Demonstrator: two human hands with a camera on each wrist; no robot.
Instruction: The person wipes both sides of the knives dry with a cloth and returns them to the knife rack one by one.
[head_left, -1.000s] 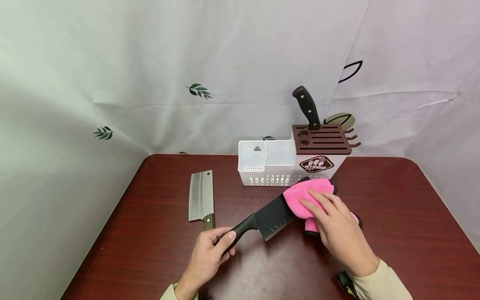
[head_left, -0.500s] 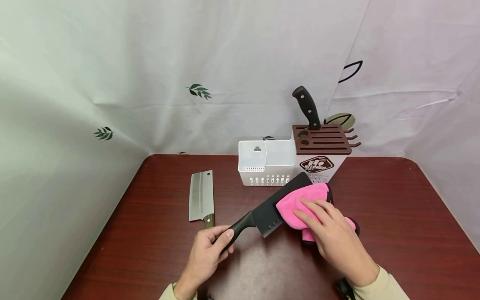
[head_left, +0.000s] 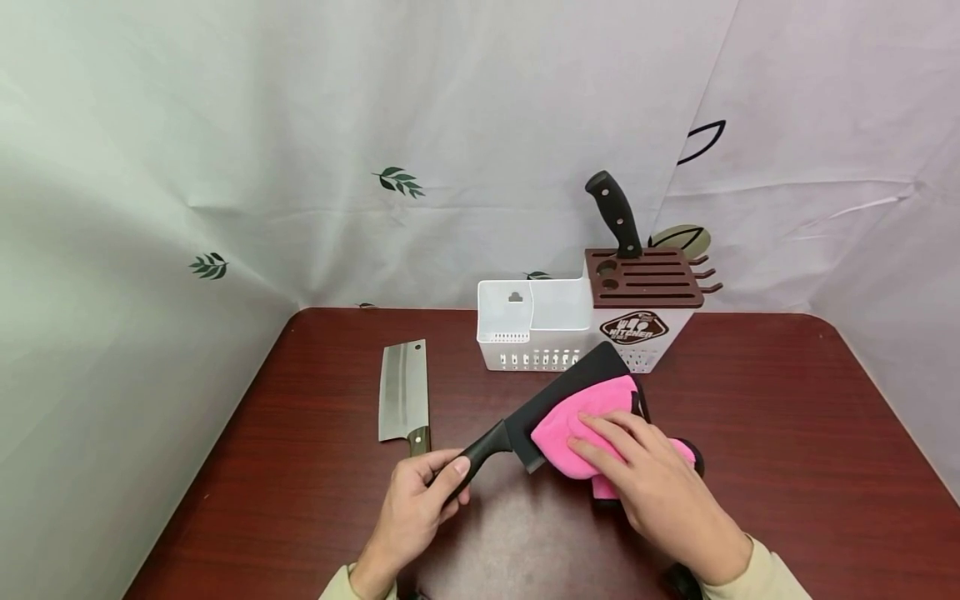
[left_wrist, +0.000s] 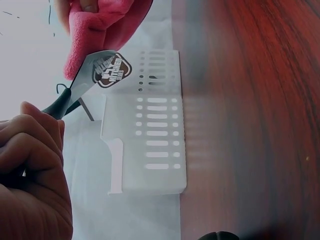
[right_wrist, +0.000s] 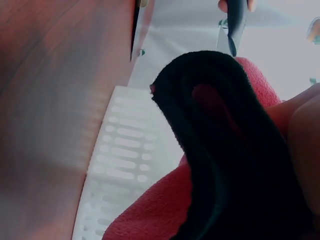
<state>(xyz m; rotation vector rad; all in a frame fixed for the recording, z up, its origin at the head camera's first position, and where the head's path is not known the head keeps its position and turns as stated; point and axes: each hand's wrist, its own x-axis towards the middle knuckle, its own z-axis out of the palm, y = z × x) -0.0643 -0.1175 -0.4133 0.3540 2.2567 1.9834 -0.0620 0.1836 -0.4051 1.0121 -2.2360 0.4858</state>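
Observation:
My left hand grips the black handle of a black-bladed cleaver, held above the table with its blade slanting up to the right. A pink cloth with black edging lies folded over much of the blade. My right hand holds this cloth against the blade, fingers on top; its thumb is hidden in the head view. The lower blade edge is mostly covered by the cloth. In the left wrist view, part of the shiny blade shows between handle and cloth. The cloth's black edging fills much of the right wrist view.
A silver cleaver with a wooden handle lies on the table to the left. Behind the hands stands a white knife holder with a brown slotted top; one black-handled knife stands in it. Patterned fabric hangs around the table.
My right hand and the pink cloth have slid down the blade, left and toward the handle, uncovering the tip. My left hand and the cleaver have barely moved.

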